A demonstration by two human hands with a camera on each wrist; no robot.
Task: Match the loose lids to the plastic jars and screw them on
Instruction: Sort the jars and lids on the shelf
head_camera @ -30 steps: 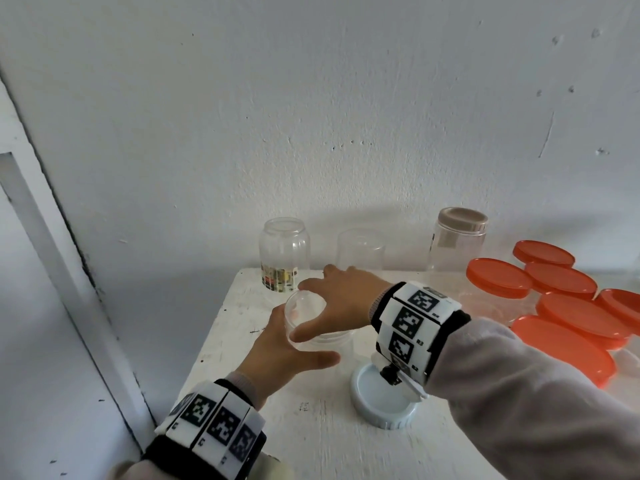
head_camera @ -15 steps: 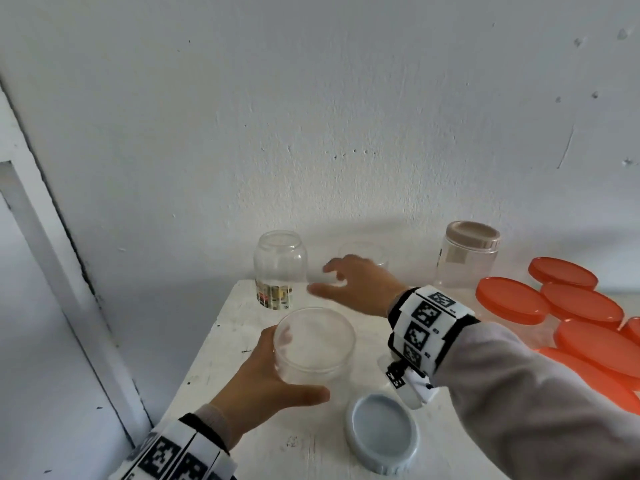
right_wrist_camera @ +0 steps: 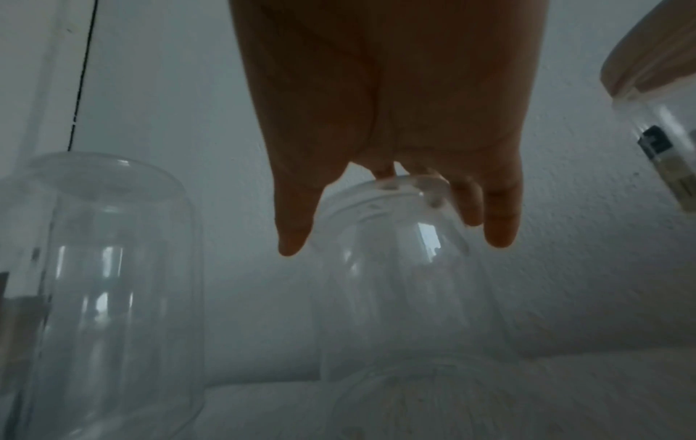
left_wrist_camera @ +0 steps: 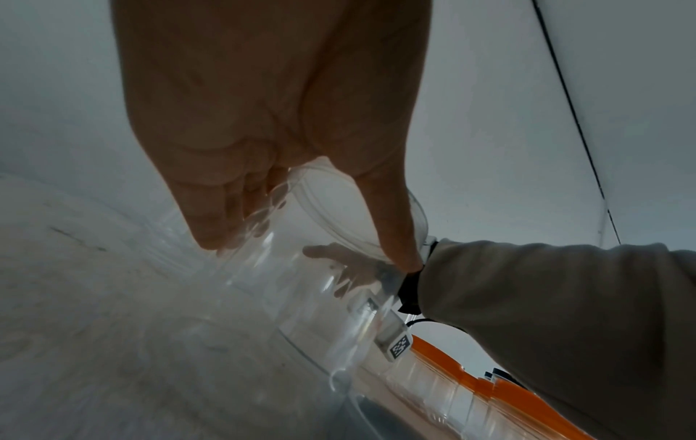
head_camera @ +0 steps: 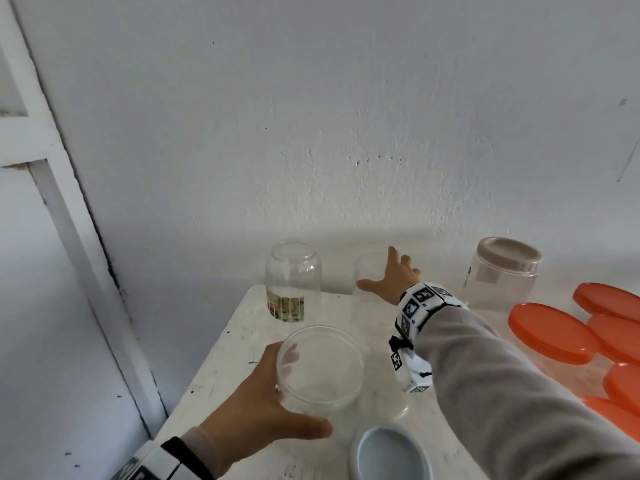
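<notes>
My left hand (head_camera: 273, 396) grips a wide clear jar (head_camera: 322, 368) with no lid, standing near the table's front left; thumb in front, fingers behind it. The left wrist view shows the same grip (left_wrist_camera: 309, 250) on that jar (left_wrist_camera: 320, 297). My right hand (head_camera: 388, 277) is stretched to the back with its fingers spread over the open mouth of a slim clear jar (head_camera: 367, 289) by the wall. In the right wrist view the hand (right_wrist_camera: 395, 232) hangs just over that jar (right_wrist_camera: 399, 297), holding nothing. A pale blue lid (head_camera: 391, 455) lies loose at the front.
A labelled clear jar (head_camera: 292, 282) stands at the back left, apparently upside down. A jar with a beige lid (head_camera: 502, 271) stands at the back right. Several orange-lidded containers (head_camera: 550, 334) crowd the right side. The white table (head_camera: 221, 358) ends at the left, beside a wall.
My right hand has let go of the wide jar and reached back to the slim clear jar by the wall. My left hand kept its grip on the wide jar.
</notes>
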